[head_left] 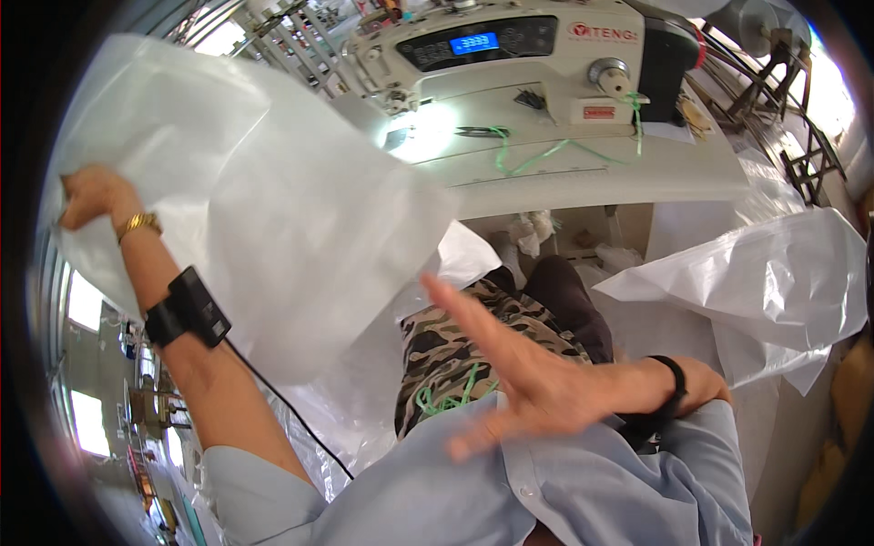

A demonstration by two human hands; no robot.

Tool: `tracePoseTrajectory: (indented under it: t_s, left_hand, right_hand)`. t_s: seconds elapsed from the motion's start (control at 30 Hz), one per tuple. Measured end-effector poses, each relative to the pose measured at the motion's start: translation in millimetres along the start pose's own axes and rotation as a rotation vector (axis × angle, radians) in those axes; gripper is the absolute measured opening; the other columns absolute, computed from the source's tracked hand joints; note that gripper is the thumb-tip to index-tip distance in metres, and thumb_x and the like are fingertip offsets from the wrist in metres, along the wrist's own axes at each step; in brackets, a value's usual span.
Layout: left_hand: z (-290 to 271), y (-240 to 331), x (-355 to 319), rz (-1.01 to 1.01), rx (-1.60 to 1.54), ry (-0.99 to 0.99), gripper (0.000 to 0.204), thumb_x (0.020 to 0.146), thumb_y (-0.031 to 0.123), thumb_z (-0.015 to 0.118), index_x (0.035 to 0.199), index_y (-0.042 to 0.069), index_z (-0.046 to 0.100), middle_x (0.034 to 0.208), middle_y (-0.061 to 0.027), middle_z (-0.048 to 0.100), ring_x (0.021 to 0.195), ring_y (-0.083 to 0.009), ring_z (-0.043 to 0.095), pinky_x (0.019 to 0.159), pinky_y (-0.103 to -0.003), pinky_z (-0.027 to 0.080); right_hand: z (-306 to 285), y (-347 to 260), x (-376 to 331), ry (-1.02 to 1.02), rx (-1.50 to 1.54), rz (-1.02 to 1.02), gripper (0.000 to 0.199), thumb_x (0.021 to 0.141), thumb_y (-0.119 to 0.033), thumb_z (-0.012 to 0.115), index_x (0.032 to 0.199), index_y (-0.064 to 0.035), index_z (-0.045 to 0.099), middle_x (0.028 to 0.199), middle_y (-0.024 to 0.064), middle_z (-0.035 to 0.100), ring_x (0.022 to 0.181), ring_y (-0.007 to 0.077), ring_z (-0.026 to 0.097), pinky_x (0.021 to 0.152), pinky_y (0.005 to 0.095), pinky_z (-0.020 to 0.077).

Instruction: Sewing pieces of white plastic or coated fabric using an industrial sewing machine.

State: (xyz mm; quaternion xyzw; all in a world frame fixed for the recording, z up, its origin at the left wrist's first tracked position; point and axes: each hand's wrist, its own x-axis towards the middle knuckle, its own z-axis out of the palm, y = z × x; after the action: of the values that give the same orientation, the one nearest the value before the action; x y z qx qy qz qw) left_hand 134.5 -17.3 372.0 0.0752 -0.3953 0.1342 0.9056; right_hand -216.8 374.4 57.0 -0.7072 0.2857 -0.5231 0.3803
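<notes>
A large translucent white plastic sheet (300, 218) spreads across the left side, over the sewing table's left edge. My left hand (94, 196) grips its far left edge, arm stretched out, fingers closed on the plastic. In front of my body, above my lap, my right hand (537, 378) is in the air with its fingers apart, slightly blurred, and nothing in it. Beyond both hands stands a white sewing machine (510, 55) with a lit blue display; its lamp shines brightly near the needle, where details are washed out.
Dark thread snips (482, 132) and a green strip (569, 146) lie on the machine table (583, 187). More plastic sheeting (774, 282) hangs at the right. A camouflage cloth (446, 350) with green strands covers my lap. A black cable (291, 409) runs from my left forearm's strap.
</notes>
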Motion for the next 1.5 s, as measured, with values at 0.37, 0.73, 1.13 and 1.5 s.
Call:
tracePoseTrajectory:
  t_s: [0.37, 0.73, 1.13, 1.5]
  left_hand:
    - [34.6, -9.9, 87.2, -0.611, -1.194, -0.249, 0.016, 0.080, 0.016, 0.063, 0.086, 0.002, 0.060, 0.078, -0.0058, 0.062, 0.063, -0.0182, 0.057, 0.056, -0.030, 0.043]
    - [-49.1, -4.1, 41.0, -0.469, -0.153, -0.353, 0.019, 0.084, 0.020, 0.062, 0.092, 0.002, 0.061, 0.081, -0.0049, 0.062, 0.068, -0.0169, 0.058, 0.060, -0.029, 0.045]
    - [-248.1, -25.3, -69.8, -0.802, 0.400, -0.631, 0.023, 0.088, 0.024, 0.061, 0.098, 0.003, 0.062, 0.085, -0.0040, 0.062, 0.072, -0.0156, 0.059, 0.064, -0.029, 0.047]
    - [-393.2, 12.3, -44.7, -0.835, 0.781, -0.679, 0.027, 0.091, 0.027, 0.059, 0.104, 0.004, 0.063, 0.088, -0.0032, 0.062, 0.077, -0.0143, 0.059, 0.068, -0.028, 0.049]
  right_hand:
    - [-90.0, 93.3, 131.3, 0.518, -0.521, 0.300, 0.105, 0.079, -0.038, 0.078, 0.150, 0.0014, 0.011, 0.151, 0.0226, 0.028, 0.106, 0.0295, 0.059, 0.088, 0.0373, 0.0509]
    - [-64.3, 80.0, 180.8, 0.035, 0.082, 0.465, 0.098, 0.076, -0.034, 0.081, 0.152, -0.0139, 0.023, 0.145, 0.0167, 0.041, 0.066, 0.0197, 0.063, 0.060, 0.0321, 0.0588]
    - [-59.7, 118.9, 207.5, 0.633, -0.467, 0.248, 0.041, 0.083, -0.011, 0.065, 0.123, -0.0052, 0.060, 0.120, 0.0203, 0.060, 0.107, 0.0356, 0.061, 0.089, 0.0414, 0.0488]
    - [-43.6, 68.2, 164.7, 0.434, -0.537, -0.795, 0.035, 0.090, -0.017, 0.056, 0.125, -0.0207, 0.061, 0.146, 0.0143, 0.041, 0.119, 0.0287, 0.051, 0.087, 0.0504, 0.0361]
